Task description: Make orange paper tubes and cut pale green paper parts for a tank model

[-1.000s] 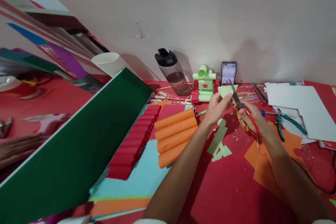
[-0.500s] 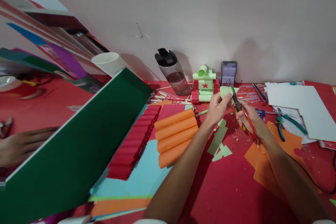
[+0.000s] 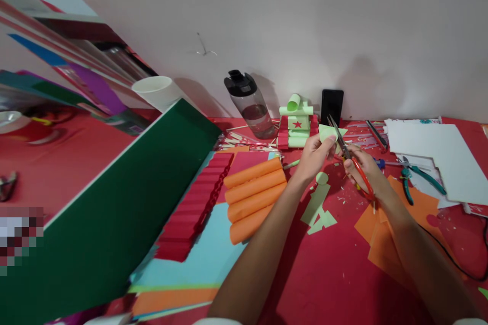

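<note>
Pinched in my left hand (image 3: 317,156) is a small piece of light green paper (image 3: 327,133). My right hand (image 3: 362,166) grips a pair of scissors (image 3: 365,180) with red handles, its fingers closed around them. The metal blades point up and to the left, parted, right beside the paper's edge. Below my hands lie light green paper scraps (image 3: 317,203) and a small green paper disc (image 3: 322,178). Behind my left hand stands a light green paper model (image 3: 299,134) with red side parts and a red star.
A green board (image 3: 125,203) leans on the left, beside pleated red paper (image 3: 194,208) and orange paper rolls (image 3: 255,193). A water bottle (image 3: 253,106) and a phone (image 3: 332,104) stand by the wall. Pliers (image 3: 425,179), orange sheets (image 3: 392,244) and white board (image 3: 450,155) lie right.
The phone's screen has gone dark. Another person's hand at the far left has left the view. The scissors have shifted slightly; my left hand keeps its place.
</note>
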Demonstrator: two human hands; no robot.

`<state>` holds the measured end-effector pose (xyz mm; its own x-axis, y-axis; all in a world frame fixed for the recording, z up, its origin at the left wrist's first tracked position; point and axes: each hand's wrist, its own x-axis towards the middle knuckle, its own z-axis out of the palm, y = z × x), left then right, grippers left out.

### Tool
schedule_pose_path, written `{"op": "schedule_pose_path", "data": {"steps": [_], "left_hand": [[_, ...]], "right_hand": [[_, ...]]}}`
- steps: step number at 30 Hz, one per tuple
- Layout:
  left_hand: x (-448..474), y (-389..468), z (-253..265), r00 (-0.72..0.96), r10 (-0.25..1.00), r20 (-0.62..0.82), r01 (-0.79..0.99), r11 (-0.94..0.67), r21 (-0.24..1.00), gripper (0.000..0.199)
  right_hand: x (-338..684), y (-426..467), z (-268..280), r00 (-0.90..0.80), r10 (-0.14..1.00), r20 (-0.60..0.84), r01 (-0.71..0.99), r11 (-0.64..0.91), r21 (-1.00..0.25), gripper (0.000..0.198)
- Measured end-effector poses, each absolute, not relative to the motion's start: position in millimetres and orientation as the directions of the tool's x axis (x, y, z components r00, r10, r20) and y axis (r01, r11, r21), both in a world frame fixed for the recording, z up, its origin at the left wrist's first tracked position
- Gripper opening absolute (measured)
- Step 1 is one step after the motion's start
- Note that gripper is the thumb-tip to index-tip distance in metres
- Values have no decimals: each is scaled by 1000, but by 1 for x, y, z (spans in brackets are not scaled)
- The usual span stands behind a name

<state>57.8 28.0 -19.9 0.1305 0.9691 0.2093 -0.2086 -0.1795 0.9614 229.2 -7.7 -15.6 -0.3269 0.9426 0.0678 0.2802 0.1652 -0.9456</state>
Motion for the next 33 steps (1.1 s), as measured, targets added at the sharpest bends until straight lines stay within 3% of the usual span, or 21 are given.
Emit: {"op": "schedule_pose_path", "data": {"steps": [11,25,33], "left_hand": [[47,26,-13,220,959,178,-148,-148,978,40],[40,27,-8,284,941,182,-137,-148,979,38],[16,24,6,435,882,181,-41,-181,983,40]], "right_hand": [[233,-13,-4,-374,927,23,311,149,-939,69],[233,-13,-3,-356,935,3,271,107,-957,61],[228,-20,1,-371,927,-42,251,57,-966,60]]}}
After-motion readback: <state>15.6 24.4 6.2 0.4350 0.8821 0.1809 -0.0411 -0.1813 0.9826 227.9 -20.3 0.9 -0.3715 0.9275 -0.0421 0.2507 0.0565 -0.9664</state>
